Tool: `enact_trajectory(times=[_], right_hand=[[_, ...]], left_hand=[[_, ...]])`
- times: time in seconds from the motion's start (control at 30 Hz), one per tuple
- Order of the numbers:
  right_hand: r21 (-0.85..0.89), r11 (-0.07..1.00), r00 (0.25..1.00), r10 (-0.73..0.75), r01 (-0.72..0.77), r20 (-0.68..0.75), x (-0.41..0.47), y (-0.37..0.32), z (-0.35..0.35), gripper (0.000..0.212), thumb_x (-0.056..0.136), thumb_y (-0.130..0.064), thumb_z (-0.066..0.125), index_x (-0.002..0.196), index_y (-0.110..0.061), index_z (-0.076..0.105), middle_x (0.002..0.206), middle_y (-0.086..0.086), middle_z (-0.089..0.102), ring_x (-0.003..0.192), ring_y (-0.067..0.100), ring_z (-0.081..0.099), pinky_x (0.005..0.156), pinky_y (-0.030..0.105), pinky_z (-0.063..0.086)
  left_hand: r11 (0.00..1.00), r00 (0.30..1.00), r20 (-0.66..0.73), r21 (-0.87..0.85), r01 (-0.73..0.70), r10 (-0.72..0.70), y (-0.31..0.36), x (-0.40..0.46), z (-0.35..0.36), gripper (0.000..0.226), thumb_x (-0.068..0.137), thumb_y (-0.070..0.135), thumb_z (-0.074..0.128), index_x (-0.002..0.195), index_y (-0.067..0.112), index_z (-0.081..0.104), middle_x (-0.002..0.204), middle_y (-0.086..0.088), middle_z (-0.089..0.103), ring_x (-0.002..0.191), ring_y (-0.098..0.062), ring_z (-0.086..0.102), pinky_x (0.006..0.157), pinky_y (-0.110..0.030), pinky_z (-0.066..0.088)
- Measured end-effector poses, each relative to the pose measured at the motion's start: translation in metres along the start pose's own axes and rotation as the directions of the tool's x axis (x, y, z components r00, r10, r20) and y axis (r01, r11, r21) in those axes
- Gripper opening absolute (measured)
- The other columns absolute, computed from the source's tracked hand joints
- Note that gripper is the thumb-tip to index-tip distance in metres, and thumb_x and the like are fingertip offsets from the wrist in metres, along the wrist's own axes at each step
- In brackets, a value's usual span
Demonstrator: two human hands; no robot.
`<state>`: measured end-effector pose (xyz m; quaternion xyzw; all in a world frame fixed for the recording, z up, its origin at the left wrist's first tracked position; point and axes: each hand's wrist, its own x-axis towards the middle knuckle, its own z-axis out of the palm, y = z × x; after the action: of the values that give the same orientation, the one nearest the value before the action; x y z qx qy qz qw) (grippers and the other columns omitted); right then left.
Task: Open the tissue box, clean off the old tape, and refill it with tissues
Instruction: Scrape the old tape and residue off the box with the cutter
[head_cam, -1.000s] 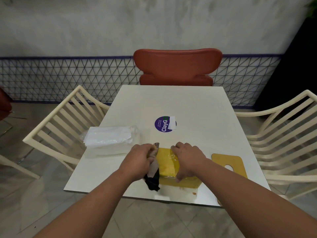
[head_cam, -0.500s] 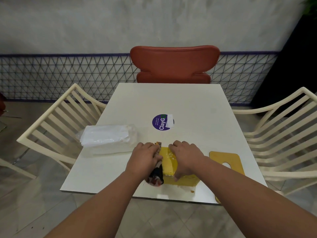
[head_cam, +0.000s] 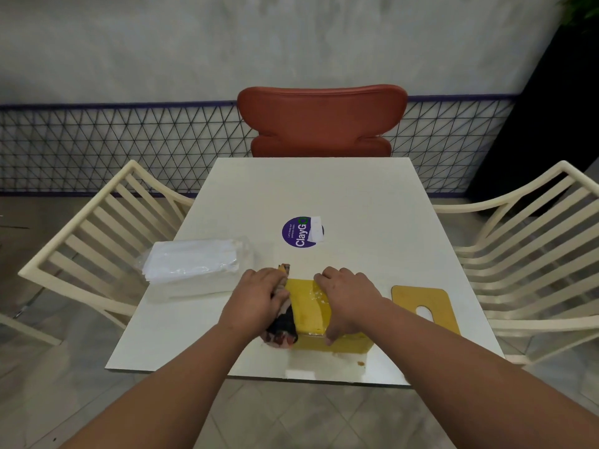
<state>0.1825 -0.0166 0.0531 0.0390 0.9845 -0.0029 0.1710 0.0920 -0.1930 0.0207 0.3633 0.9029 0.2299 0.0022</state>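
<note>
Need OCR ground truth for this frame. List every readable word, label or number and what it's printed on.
"ClayGO" on the round purple sticker stuck to the white table; the last letter is partly covered by a white scrap of paper.
Small white line of text beside it on the same sticker: too small to read.
Yellow box, yellow lid, tissue pack: no text visible.
</note>
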Motion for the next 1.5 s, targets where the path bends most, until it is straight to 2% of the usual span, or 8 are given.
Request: enact_trajectory(times=[0.1,0.27,0.53,0.77,1.1,1.2,1.3,1.5], right_hand=[[-0.004,1.000,1.000,-0.001,0.001,0.005,0.000,0.000,0.000,0.117,0.057,-0.060,0.084,0.149,-0.022,0.023,0.144,0.000,0.035,0.127,0.024,0.041,0.100,0.041,0.041],[-0.004,1.000,1.000,0.003,-0.003,-0.005,0.000,-0.002,0.002,0.112,0.056,-0.059,0.085,0.146,-0.022,0.028,0.138,-0.001,0.039,0.122,0.023,0.042,0.096,0.040,0.041],[0.001,1.000,1.000,-0.007,0.007,0.003,-0.002,0.001,0.000,0.116,0.059,-0.060,0.084,0.150,-0.021,0.023,0.144,0.001,0.035,0.126,0.025,0.040,0.099,0.041,0.041],[0.012,1.000,1.000,-0.002,0.002,-0.012,-0.001,-0.001,0.001,0.113,0.057,-0.060,0.083,0.147,-0.022,0.027,0.141,-0.001,0.038,0.123,0.023,0.043,0.097,0.041,0.042],[0.088,0.992,0.994,0.095,-0.089,-0.056,-0.026,0.016,0.008,0.125,0.053,-0.069,0.080,0.151,-0.023,0.018,0.148,-0.001,0.030,0.133,0.025,0.033,0.107,0.045,0.035],[0.164,0.980,0.991,0.122,-0.112,-0.055,-0.031,0.021,0.011,0.118,0.056,-0.060,0.083,0.149,-0.021,0.024,0.147,-0.001,0.032,0.132,0.024,0.035,0.100,0.041,0.043],[0.210,0.972,0.991,0.117,-0.102,-0.061,-0.032,0.022,0.012,0.115,0.056,-0.057,0.085,0.148,-0.023,0.026,0.146,-0.003,0.032,0.131,0.022,0.036,0.097,0.039,0.045],[0.247,0.961,0.988,0.141,-0.122,-0.061,-0.030,0.024,0.012,0.114,0.053,-0.056,0.087,0.146,-0.025,0.029,0.141,0.000,0.036,0.128,0.022,0.038,0.096,0.037,0.044]], left_hand=[[0.998,0.998,-0.028,-0.001,0.064,-0.064,0.010,0.014,0.006,0.033,0.094,0.029,0.053,0.125,0.017,0.056,0.126,0.002,0.057,0.107,-0.022,0.043,0.090,-0.029,0.034],[0.997,0.997,-0.014,0.011,-0.081,0.081,0.024,0.013,0.020,0.024,0.094,0.028,0.052,0.114,0.016,0.059,0.114,0.001,0.060,0.095,-0.020,0.044,0.084,-0.031,0.038],[0.996,0.991,-0.107,0.027,0.084,-0.081,-0.009,0.023,-0.004,0.026,0.093,0.020,0.057,0.117,0.011,0.061,0.119,-0.004,0.060,0.101,-0.024,0.046,0.085,-0.034,0.039],[0.995,0.997,0.011,-0.074,-0.071,0.072,0.024,-0.024,0.010,0.027,0.091,0.027,0.058,0.116,0.016,0.062,0.116,0.003,0.061,0.103,-0.018,0.045,0.089,-0.025,0.037],[0.991,0.990,0.041,-0.028,0.133,-0.131,0.021,-0.036,-0.004,0.030,0.078,0.023,0.055,0.107,0.025,0.056,0.101,0.010,0.059,0.094,-0.017,0.051,0.076,-0.031,0.046],[0.996,0.994,0.058,0.007,0.088,-0.088,0.020,-0.023,-0.015,0.047,0.077,0.024,0.053,0.124,0.026,0.055,0.110,0.006,0.063,0.100,-0.020,0.054,0.080,-0.031,0.048],[0.999,0.998,0.057,0.041,-0.002,-0.001,0.020,0.001,-0.025,0.051,0.072,0.028,0.042,0.118,0.026,0.063,0.110,0.007,0.065,0.098,-0.021,0.052,0.082,-0.031,0.046],[0.975,0.952,0.244,0.075,-0.208,0.184,0.047,0.034,-0.008,0.048,0.078,0.021,0.039,0.119,0.031,0.063,0.116,0.013,0.062,0.095,-0.017,0.045,0.090,-0.034,0.040]])
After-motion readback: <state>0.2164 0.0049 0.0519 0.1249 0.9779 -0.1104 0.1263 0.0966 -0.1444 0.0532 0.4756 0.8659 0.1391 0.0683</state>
